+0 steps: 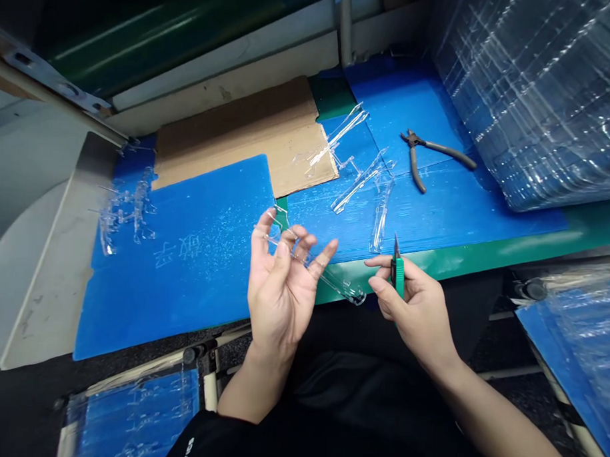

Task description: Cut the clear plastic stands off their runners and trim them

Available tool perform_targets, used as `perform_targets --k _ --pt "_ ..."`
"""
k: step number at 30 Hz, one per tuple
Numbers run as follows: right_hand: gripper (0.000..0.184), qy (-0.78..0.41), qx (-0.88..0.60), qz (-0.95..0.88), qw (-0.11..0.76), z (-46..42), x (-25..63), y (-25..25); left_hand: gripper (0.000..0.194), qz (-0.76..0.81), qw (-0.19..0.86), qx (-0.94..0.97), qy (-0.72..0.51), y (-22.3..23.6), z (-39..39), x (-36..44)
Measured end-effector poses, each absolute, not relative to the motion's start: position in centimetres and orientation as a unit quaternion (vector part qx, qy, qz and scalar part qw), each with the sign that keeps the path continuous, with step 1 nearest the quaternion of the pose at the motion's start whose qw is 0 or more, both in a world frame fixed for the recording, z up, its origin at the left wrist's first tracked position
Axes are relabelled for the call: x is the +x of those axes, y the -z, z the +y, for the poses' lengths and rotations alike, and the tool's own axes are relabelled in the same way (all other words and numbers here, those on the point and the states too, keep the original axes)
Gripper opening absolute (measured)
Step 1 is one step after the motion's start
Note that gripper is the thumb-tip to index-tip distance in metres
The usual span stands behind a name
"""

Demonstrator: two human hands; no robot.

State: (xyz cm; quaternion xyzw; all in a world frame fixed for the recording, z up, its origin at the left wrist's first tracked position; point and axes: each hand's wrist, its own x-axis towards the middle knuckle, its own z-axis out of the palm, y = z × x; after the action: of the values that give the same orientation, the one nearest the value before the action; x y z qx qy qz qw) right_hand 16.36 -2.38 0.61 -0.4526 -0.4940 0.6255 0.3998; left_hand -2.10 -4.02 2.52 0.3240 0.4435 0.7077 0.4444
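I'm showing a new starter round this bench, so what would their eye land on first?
Front and centre, the left hand holds a clear plastic stand, while the right hand pinches a green-handled craft knife beside it. Behind them, grey-handled side cutters lie on a blue corrugated plastic sheet. A tall stack of clear plastic pieces fills the top right corner.

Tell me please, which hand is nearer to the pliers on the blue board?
Right. The right hand is below the pliers; the left hand is farther, below and to their left.
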Motion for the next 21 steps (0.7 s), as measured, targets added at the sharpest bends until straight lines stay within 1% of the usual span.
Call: perform_targets --k 3,7,12,14,15,16,18,20,21 --pt "0.031 -0.680 -0.443 -0.434 0.390 -2.8 15.8 0.3 0.032 0.477 0.422 0.328 -0.698 -2.2 -3.6 -2.8" --pt "0.033 -0.727 -0.426 -0.376 0.385 -3.3 15.4 1.0 0.027 0.472 0.407 0.330 -0.709 -1.4 -3.2 -3.2" --pt "0.033 -0.735 -0.451 -0.330 0.385 -3.3 14.6 0.5 0.026 0.469 0.406 0.311 -0.720 -1.1 -2.9 -3.2" --pt "0.032 -0.736 -0.453 -0.311 0.395 -2.9 14.3 0.3 0.026 0.473 0.411 0.302 -0.718 -1.1 -3.1 -3.2" --pt "0.032 -0.733 -0.455 -0.306 0.403 -2.7 14.3 0.2 0.028 0.487 0.396 0.302 -0.718 -1.0 -3.2 -3.3" --pt "0.031 -0.723 -0.459 -0.308 0.414 -2.4 14.2 0.1 0.029 0.508 0.360 0.313 -0.717 -1.0 -3.4 -3.4" --pt "0.028 -0.675 -0.479 -0.346 0.443 -1.8 14.4 -0.2 0.035 0.552 0.247 0.392 -0.693 -1.0 -3.9 -4.0" --pt "0.020 -0.594 -0.499 -0.428 0.463 -1.4 14.7 -0.8 0.046 0.568 0.150 0.541 -0.602 -1.1 -4.2 -4.8" --pt "0.016 -0.555 -0.497 -0.478 0.466 -1.2 14.8 -1.3 0.048 0.561 0.124 0.619 -0.536 -1.2 -4.2 -5.2"
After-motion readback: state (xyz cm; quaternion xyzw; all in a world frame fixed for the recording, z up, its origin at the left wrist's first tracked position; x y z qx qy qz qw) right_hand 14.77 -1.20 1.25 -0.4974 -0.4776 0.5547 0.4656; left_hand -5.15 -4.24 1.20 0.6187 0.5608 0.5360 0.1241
